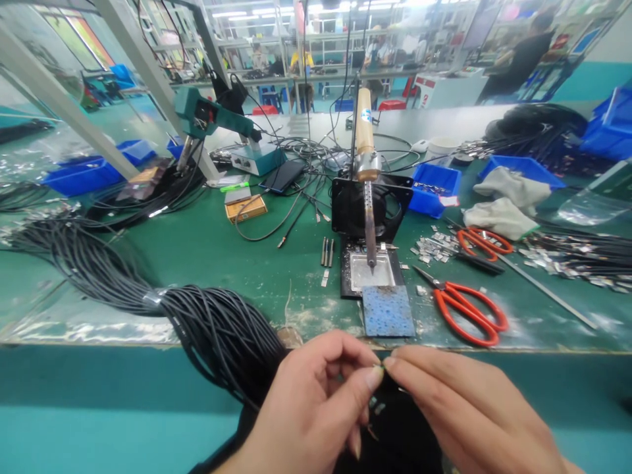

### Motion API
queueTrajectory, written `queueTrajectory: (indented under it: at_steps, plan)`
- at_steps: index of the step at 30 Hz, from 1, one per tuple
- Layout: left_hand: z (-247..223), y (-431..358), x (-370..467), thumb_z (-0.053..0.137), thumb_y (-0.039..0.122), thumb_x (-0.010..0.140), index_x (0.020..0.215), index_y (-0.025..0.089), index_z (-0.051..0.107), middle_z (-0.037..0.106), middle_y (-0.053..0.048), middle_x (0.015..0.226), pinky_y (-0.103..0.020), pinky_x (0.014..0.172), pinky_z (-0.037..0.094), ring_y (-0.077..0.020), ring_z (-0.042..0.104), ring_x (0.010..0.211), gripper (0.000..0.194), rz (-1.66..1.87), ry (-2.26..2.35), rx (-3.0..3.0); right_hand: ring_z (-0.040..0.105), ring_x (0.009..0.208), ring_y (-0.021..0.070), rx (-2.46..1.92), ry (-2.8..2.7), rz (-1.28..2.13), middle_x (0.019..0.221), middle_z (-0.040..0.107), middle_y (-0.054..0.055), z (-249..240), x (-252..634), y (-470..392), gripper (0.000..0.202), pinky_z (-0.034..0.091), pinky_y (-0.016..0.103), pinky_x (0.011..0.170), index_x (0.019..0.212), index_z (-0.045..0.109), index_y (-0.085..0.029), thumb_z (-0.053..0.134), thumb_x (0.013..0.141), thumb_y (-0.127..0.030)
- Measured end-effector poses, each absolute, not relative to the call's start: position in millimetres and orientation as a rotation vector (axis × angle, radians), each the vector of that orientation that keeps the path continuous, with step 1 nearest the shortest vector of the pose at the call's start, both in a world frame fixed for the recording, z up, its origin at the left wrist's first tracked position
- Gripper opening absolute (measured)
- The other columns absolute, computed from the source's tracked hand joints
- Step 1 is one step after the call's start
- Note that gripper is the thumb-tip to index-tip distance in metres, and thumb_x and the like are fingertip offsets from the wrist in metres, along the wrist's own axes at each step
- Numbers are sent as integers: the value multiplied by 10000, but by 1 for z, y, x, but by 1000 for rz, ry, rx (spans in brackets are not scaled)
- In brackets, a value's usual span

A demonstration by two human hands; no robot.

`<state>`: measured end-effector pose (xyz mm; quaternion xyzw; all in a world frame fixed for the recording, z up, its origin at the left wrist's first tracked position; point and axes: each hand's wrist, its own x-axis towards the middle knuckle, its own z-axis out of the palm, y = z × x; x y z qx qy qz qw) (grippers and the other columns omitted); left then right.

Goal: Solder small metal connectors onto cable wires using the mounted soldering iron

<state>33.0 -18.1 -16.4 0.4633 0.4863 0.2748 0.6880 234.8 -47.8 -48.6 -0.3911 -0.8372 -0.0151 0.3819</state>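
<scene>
My left hand is closed in a pinch, thumb against forefinger, in front of the bench edge. Its fingertips meet those of my right hand, which is also pinched. Whatever lies between the fingertips is too small to name. Just beyond them a blue sponge rests at the bench edge, beside a metal tray. Above the tray a soldering iron points tip down. Red-handled scissors lie to the right. A thick bundle of black cables hangs over the edge at the left.
A black fan stands behind the iron. Small metal connectors, white gloves and a blue bin are at the right. A teal tool and a cardboard box stand at the left. People sit farther back.
</scene>
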Motion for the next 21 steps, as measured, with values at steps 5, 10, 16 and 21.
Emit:
queueTrajectory:
  at_steps: [5, 10, 16, 21]
  plan:
    - [-16, -18, 33, 724, 398, 867, 904, 151, 653, 547, 51, 585, -167, 404, 450, -81, 477, 453, 260, 608, 1095, 1008, 789, 952, 202, -1016, -2142, 15, 1119, 807, 94, -52, 240, -57, 368, 646, 279, 866, 1240, 728, -181, 406, 1062, -183]
    - [-16, -17, 30, 740, 389, 869, 873, 160, 647, 568, 46, 578, -180, 436, 463, -86, 498, 457, 247, 617, 1090, 998, 795, 896, 190, -1238, -1883, 61, 1095, 808, 39, -56, 242, -57, 280, 655, 252, 835, 1166, 749, -238, 626, 943, -120]
    - [-15, -17, 29, 762, 344, 878, 841, 165, 680, 597, 35, 640, -182, 547, 500, -96, 545, 567, 201, 689, 1084, 1040, 772, 753, 127, -1262, -1482, 1148, 825, 786, -30, -46, 226, -44, 158, 617, 145, 642, 1039, 753, -264, 626, 987, -342]
    - [-13, -17, 28, 781, 321, 873, 832, 166, 690, 605, 34, 639, -175, 549, 487, -92, 542, 564, 184, 709, 1069, 1013, 706, 703, 106, -1267, -1263, 1427, 745, 726, -21, -48, 218, -44, 216, 580, 141, 646, 977, 745, -218, 633, 984, -402]
